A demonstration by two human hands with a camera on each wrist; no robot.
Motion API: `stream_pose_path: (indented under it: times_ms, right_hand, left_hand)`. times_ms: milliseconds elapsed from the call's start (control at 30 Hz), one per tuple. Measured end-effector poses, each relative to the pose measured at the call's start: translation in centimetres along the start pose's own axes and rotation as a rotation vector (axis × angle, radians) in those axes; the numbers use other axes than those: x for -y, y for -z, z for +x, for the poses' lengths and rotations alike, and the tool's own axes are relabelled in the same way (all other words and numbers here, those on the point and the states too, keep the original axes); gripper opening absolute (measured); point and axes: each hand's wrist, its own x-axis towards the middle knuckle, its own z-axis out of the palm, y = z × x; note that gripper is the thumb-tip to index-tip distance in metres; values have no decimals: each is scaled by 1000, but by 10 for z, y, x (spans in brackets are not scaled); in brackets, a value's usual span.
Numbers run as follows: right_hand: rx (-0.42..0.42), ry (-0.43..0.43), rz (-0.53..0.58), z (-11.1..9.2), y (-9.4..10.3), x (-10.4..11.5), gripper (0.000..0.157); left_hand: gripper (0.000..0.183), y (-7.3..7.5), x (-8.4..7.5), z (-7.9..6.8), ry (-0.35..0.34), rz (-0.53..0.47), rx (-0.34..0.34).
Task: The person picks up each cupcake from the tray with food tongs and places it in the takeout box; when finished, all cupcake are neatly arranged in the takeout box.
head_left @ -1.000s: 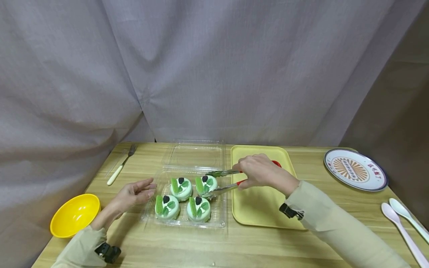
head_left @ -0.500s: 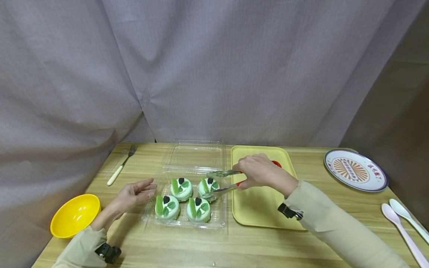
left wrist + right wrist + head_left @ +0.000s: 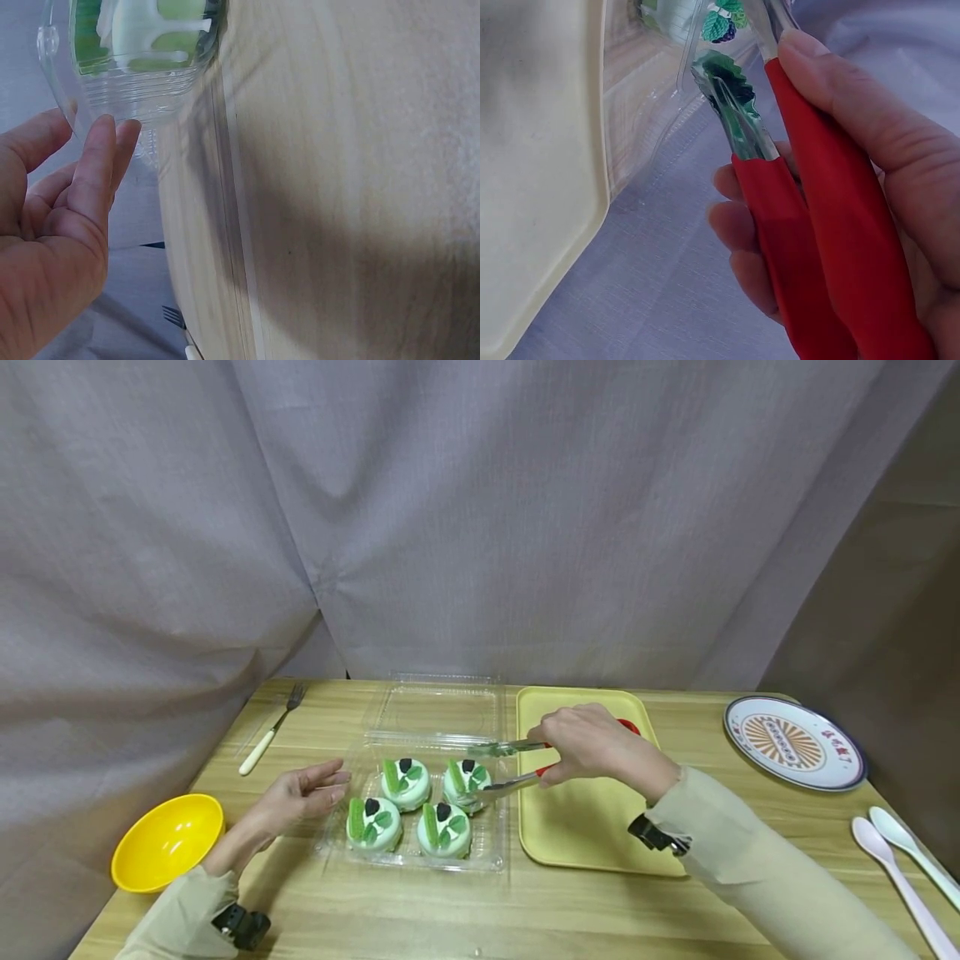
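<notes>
My right hand [image 3: 588, 742] grips red-handled metal tongs [image 3: 817, 217] above the yellow tray, their arms spread apart. The tong tips reach left over the far right cake [image 3: 465, 781], one tip behind it and the other overlapping its front right side. Several such pale green cakes, topped with a green slice, leaves and a dark berry, sit in a clear plastic box [image 3: 487, 860] whose lid [image 3: 442, 706] lies folded back. By the left rim of the box is my left hand [image 3: 296, 797], fingers relaxed and holding nothing; in the left wrist view its fingertips [image 3: 101, 131] are right at the plastic.
The yellow tray [image 3: 577, 843] lies directly right of the box. At the left are a yellow bowl [image 3: 168, 843] and a fork [image 3: 272, 731]. A patterned plate [image 3: 797, 743] and two pastel spoons [image 3: 896, 868] lie at the right. A grey curtain [image 3: 480, 527] hangs behind the table.
The far right cake has shifted slightly right in the box, coming upright from a lean. My right hand and the tongs have moved slightly right. The left hand has stayed in place.
</notes>
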Motion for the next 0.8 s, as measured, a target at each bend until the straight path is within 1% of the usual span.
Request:
stream_pose_path:
  times_ms: [267, 800]
  right_hand:
    - [-20, -11, -48, 0, -2, 7, 29]
    - [-70, -104, -29, -12, -15, 26, 29]
  left_hand:
    - [64, -2, -2, 0, 0, -3, -4]
    - [64, -4, -5, -2, 2, 14, -8]
